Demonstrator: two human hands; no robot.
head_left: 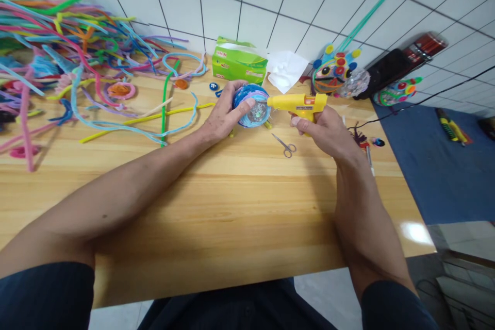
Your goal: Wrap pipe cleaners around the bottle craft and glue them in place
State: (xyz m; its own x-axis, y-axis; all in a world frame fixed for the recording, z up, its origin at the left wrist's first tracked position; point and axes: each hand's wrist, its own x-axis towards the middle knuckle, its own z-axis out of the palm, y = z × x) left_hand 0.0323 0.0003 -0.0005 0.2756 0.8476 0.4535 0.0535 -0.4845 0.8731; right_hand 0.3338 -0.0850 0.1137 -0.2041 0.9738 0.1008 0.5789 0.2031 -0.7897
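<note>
My left hand is wrapped round a round blue and purple craft piece, its thumb lying across the front near a clear, shiny middle. My right hand grips a yellow glue gun by its handle. The gun's nozzle points left and is at the right edge of the round piece; whether it touches cannot be told. Small scissors lie on the wooden table below the glue gun.
Colourful pipe cleaners are heaped at the back left, some reaching toward my left hand. Behind stand a green tissue pack, a decorated craft figure and a dark red bottle. A black cable runs at the right.
</note>
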